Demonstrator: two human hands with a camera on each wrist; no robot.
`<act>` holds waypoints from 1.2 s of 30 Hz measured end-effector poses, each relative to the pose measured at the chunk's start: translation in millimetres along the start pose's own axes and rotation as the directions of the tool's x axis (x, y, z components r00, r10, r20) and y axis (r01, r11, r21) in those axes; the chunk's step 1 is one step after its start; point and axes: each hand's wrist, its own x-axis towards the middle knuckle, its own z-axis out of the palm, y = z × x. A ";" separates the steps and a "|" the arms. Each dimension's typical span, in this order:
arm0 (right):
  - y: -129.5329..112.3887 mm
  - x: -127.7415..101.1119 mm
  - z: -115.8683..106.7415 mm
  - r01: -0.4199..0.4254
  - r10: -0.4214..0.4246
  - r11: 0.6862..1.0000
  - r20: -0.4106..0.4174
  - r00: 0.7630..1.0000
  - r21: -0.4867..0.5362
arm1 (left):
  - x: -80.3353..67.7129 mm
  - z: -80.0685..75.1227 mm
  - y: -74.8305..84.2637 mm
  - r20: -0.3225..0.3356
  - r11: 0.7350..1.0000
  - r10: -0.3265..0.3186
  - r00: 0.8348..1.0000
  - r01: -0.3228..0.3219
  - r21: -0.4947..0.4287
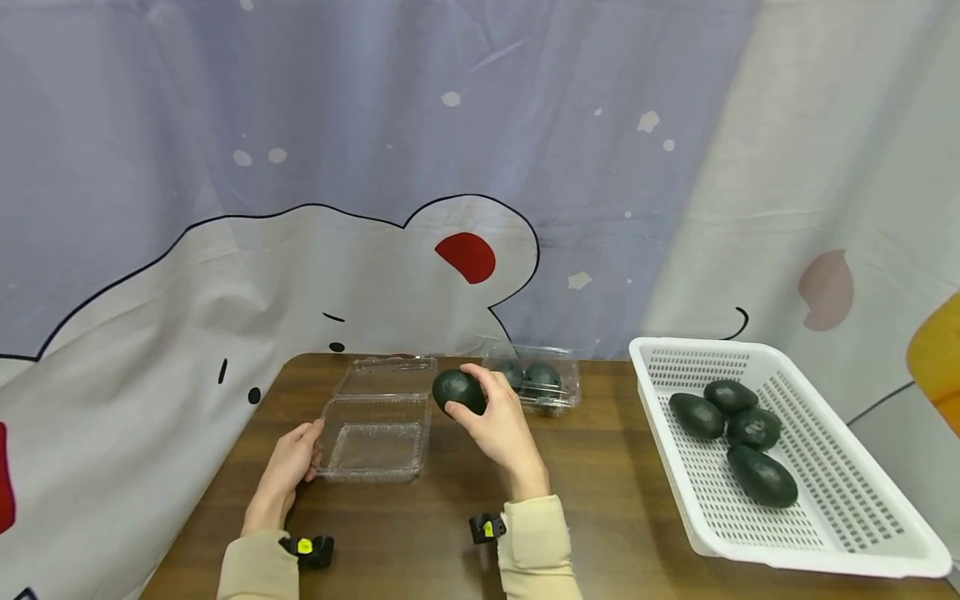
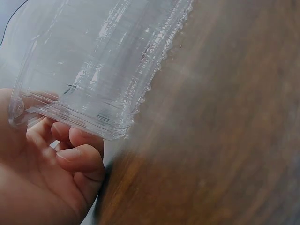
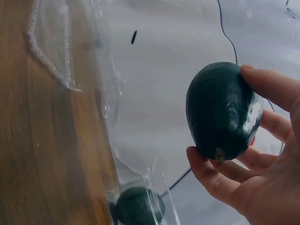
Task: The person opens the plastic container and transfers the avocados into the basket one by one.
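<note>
One avocado (image 1: 459, 391) in the right hand (image 1: 498, 425) grip, above the open clamshell box (image 1: 375, 435); the left hand (image 1: 291, 468) grips that box's left edge. Closed clamshell (image 1: 542, 381): two avocados. White basket (image 1: 847, 500): four avocados. All on the desk (image 1: 600, 500).

no readable text, labels, numbers or signs anywhere

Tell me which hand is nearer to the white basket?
Right. The right hand holds an avocado mid-table, left of the white basket; the left hand grips the open clamshell, farther left.
</note>
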 end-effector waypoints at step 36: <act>2.3 -47.1 -134.4 0.074 -0.109 0.941 -0.090 0.990 -0.331 | 0.5 -0.2 0.4 0.003 1.000 -0.002 1.000 0.002 -0.029</act>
